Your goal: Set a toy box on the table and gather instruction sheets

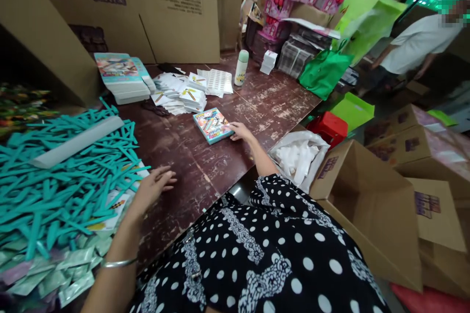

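The right hand [240, 131] rests with loose, flat fingers on the near edge of a small colourful box [213, 125], touching it and not gripping it; the box lies flat on the worn brown table [205, 166], at about 12 o'clock from the person's body. The left hand [152, 188] is open, fingers spread and holding nothing, low over the table at about 10 o'clock, just at the edge of a big pile of teal plastic strips [69, 181] which covers some printed cards. It looks to me like the step of placing or adjusting one finished box, while the left hand goes toward the pile; a next move would need a real grip on the box, or the picking of a single strip from many tangled ones. Behind the box, at 12 o'clock, lie white leaflets [187, 93], and at 11 o'clock a stack of flat box blanks [123, 76]. The print on the box is too small to read, the pile is cut off at the left edge, and the contents of the white bag [299, 156] at 2 o'clock I cannot identify.
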`<action>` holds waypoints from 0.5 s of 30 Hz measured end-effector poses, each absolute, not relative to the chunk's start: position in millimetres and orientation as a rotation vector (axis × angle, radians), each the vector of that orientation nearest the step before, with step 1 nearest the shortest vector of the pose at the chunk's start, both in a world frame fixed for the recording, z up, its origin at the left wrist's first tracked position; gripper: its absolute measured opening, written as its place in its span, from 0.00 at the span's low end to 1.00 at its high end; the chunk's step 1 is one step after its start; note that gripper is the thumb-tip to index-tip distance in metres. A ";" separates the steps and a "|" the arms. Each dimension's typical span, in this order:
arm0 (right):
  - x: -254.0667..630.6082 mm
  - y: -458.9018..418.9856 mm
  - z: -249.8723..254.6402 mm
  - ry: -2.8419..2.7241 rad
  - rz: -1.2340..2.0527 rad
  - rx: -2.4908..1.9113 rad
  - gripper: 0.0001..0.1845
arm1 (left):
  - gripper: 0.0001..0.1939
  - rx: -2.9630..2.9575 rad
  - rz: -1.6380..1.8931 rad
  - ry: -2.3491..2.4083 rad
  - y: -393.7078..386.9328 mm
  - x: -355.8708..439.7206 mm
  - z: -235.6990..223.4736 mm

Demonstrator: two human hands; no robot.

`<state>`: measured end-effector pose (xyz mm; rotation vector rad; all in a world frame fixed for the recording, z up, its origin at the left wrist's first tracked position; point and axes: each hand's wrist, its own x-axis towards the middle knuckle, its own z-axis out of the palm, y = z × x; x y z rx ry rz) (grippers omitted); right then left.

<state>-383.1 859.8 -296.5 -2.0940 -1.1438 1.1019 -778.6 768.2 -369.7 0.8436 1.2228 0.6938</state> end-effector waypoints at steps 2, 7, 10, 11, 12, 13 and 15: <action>-372.2 881.4 -291.0 -1.253 0.972 -2.128 0.06 | 0.32 0.894 0.662 1.217 779.9 -777.2 -369.5; -367.9 962.4 -279.1 -1.500 0.818 -2.040 0.10 | 0.30 0.910 0.741 1.179 857.7 -763.8 -358.3; -383.8 1020.1 -287.6 -1.572 0.882 -2.028 0.15 | 0.23 0.876 0.811 1.196 928.5 -735.0 -350.8; -389.7 1037.7 -292.7 -1.583 0.902 -2.045 0.16 | 0.20 0.875 0.818 1.232 952.8 -722.9 -350.1; -395.1 1053.8 -298.3 -1.595 0.921 -2.069 0.17 | 0.19 0.882 0.821 1.255 976.8 -710.6 -350.9; -399.5 1068.4 -303.8 -1.612 0.935 -2.095 0.18 | 0.18 0.893 0.828 1.282 1000.0 -698.8 -353.1; -404.6 1094.1 -313.0 -1.670 0.938 -2.139 0.18 | 0.17 0.914 0.851 1.338 1043.1 -678.4 -362.5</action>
